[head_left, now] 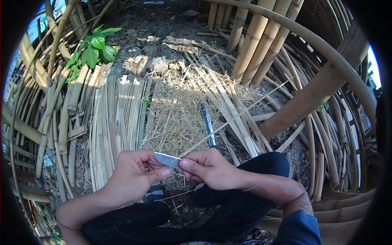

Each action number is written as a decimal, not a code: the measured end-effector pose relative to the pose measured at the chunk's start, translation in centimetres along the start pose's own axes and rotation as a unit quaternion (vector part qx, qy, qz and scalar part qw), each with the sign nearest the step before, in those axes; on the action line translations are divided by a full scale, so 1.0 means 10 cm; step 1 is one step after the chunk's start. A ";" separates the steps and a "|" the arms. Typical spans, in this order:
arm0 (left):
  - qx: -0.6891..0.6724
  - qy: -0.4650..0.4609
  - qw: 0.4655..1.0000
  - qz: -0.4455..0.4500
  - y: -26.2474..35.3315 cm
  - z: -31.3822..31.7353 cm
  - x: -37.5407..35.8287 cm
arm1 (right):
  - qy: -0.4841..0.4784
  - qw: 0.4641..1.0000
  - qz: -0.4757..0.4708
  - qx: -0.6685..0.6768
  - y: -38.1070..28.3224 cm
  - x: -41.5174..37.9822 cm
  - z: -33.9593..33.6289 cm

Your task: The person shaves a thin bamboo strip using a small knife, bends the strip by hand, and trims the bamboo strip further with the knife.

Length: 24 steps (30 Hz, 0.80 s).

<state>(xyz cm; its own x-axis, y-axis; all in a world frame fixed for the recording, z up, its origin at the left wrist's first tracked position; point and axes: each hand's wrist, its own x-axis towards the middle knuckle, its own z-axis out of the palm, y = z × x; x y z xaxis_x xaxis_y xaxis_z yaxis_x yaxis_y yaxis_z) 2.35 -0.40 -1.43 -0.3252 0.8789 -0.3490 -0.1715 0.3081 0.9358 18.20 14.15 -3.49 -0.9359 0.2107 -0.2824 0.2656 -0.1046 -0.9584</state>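
Note:
A small knife (167, 160) shows its broad grey blade between my hands, above my lap. My right hand (212, 169) is closed round it, thumb pressed on the blade's near end; the handle is hidden in the fist. At the blade's other end, my left hand (136, 173) has its fingers curled and thumb stretched toward the knife. What the left fingers pinch, if anything, is hidden or too thin to name. Under and beyond both hands lies a heap of pale bamboo shavings (175, 114). On it rests a long dark blade (207, 122), its lower end near my right hand.
Split bamboo strips (118, 118) lie in a row at left, with more strips (228, 106) at right. Thick bamboo poles (257, 41) stand behind, and a large slanting pole (314, 94) rises at right. A leafy green plant (93, 49) grows at upper left.

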 end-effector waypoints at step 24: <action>-0.068 0.032 0.992 -0.099 0.09 -0.13 -0.09 | 0.035 0.992 0.010 0.122 0.01 -0.04 -0.25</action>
<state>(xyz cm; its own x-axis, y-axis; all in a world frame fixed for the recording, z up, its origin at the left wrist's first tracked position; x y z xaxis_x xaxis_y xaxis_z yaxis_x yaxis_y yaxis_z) 1.23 -1.40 -0.30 -0.3299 0.7805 -0.5310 -0.3597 0.4162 0.8351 19.16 16.52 -3.54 -0.9106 0.2723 -0.3108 0.2111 -0.3401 -0.9164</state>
